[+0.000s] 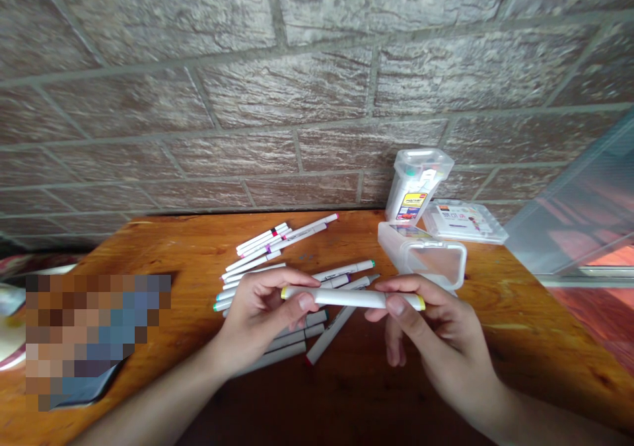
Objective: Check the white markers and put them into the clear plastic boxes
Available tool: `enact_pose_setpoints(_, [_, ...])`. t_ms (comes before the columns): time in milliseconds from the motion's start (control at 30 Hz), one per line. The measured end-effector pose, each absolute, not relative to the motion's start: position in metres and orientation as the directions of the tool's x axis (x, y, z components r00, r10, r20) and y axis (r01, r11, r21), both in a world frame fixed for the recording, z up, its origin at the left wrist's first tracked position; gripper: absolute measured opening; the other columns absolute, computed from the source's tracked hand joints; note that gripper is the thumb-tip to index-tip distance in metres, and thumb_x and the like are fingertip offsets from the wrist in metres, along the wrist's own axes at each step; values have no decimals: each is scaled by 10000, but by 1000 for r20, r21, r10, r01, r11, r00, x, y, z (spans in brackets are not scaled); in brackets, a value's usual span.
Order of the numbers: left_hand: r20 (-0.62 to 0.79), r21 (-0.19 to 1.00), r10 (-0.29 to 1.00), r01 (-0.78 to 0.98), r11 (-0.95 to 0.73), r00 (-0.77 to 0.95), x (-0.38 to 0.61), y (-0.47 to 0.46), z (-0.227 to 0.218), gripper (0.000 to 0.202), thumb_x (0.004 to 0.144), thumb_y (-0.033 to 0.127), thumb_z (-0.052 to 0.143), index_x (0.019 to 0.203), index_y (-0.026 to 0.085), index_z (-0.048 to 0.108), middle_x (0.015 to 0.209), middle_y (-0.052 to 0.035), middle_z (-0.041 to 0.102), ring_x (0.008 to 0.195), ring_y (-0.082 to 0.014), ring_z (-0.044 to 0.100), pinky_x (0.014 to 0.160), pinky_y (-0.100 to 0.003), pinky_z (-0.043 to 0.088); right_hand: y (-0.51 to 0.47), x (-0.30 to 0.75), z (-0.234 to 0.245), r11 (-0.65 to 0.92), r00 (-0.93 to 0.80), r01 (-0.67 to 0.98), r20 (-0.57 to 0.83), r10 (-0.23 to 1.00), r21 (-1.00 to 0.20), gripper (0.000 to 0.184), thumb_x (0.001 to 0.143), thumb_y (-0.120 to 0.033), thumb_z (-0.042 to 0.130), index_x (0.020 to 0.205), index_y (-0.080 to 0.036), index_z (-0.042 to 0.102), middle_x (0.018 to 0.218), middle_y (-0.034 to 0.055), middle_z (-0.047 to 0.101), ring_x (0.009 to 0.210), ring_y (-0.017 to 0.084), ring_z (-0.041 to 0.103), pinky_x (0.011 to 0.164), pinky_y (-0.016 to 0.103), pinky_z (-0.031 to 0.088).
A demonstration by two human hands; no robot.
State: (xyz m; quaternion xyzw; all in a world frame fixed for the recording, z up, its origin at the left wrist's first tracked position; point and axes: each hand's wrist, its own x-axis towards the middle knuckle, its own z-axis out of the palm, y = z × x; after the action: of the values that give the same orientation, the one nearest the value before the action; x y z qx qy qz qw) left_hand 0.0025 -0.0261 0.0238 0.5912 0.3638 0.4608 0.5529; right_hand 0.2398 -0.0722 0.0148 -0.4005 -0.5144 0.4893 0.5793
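Between my two hands a white marker [351, 298] with yellow ends is held level above the table. My left hand [262, 314] pinches its left end between thumb and fingers. At the other end, the thumb and fingers of my right hand [440, 327] close on the marker near its yellow tip. Below and behind lie several white markers [297, 234] with pink, purple, green and blue ends, some partly hidden by my left hand. A grey-tipped marker [341, 327] lies slanted under the held one.
A clear marker box [413, 185] with markers inside stands by the brick wall [317, 89]. In front of it an open clear container [396, 244] lies on its side, beside a flat clear case [465, 221]. A blurred-out dark device [94, 383] lies left on the wooden table [163, 248].
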Motion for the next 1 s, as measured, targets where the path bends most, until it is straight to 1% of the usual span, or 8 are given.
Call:
enact_pose_setpoints(233, [148, 987, 936, -109, -119, 318, 1, -26, 20, 166, 887, 315, 836, 974, 174, 852, 697, -59, 793, 496, -88, 622, 484, -156, 506, -72, 241, 14, 197, -17, -166, 203, 979, -966, 166, 1008, -367, 720, 1052, -207, 737, 771, 48, 832, 376, 98, 649, 386, 180, 546])
enact_pose_setpoints(467, [151, 984, 927, -146, -107, 343, 0, -25, 16, 182, 927, 341, 797, 1026, 201, 858, 739, -57, 802, 518, -83, 616, 516, -164, 520, -72, 242, 12, 138, -32, -227, 149, 988, -964, 185, 1006, -389, 718, 1063, -217, 754, 814, 56, 832, 393, 101, 651, 400, 194, 554])
enact_pose_setpoints(667, [164, 980, 923, -166, -112, 349, 0, -24, 14, 186, 943, 346, 776, 1041, 207, 852, 756, -49, 798, 507, -81, 603, 531, -188, 535, -72, 243, 11, 139, -49, -258, 157, 986, -956, 184, 1027, -399, 685, 1076, -241, 766, 838, 44, 830, 408, 96, 658, 416, 193, 564])
enact_pose_setpoints(800, [176, 983, 928, -111, -147, 328, 0, -25, 16, 172, 920, 314, 799, 1021, 181, 839, 710, -40, 777, 497, -83, 604, 499, -171, 510, -72, 243, 13, 179, -41, -197, 191, 981, -964, 155, 1017, -372, 705, 1070, -233, 752, 799, 41, 831, 392, 88, 655, 412, 175, 565])
enact_pose_setpoints(933, [232, 971, 923, -23, -237, 307, 2, -25, 19, 115, 850, 218, 847, 943, 159, 815, 691, -14, 741, 515, -81, 608, 486, -155, 483, -72, 242, 12, 195, 0, -131, 197, 980, -972, 154, 928, -319, 813, 1014, -215, 739, 735, 21, 803, 369, 89, 652, 370, 152, 546])
enact_pose_setpoints(1000, [253, 963, 918, 11, -269, 306, 2, -25, 20, 105, 830, 194, 852, 911, 152, 799, 696, -10, 733, 515, -82, 611, 491, -160, 486, -72, 241, 12, 191, 6, -118, 192, 981, -974, 167, 900, -308, 837, 993, -210, 739, 727, 13, 788, 363, 87, 648, 359, 151, 542])
